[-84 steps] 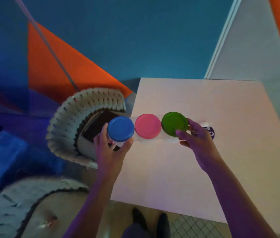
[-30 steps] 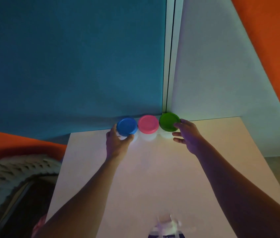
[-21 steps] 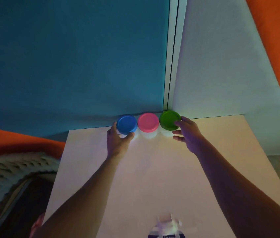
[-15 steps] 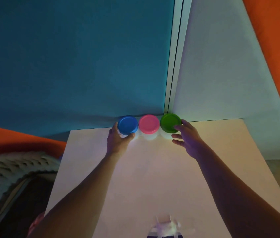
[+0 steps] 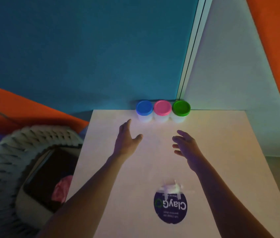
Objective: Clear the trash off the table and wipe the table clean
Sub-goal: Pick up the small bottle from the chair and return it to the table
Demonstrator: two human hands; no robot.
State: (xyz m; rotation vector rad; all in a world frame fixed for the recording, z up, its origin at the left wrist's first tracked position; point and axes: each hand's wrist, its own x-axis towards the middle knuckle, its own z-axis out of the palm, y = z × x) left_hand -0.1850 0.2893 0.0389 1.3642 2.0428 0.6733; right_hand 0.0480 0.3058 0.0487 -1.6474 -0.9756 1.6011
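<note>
I see both hands, left hand and right hand, open and empty above the surface; tubs parked, next I'd take the torn wrapper.

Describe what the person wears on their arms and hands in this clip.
Nothing shows on them. Both forearms are bare up to the picture's edge, with no sleeves in view. The left hand and right hand carry no gloves, rings, watch or bands that can be seen in this dim light.
</note>
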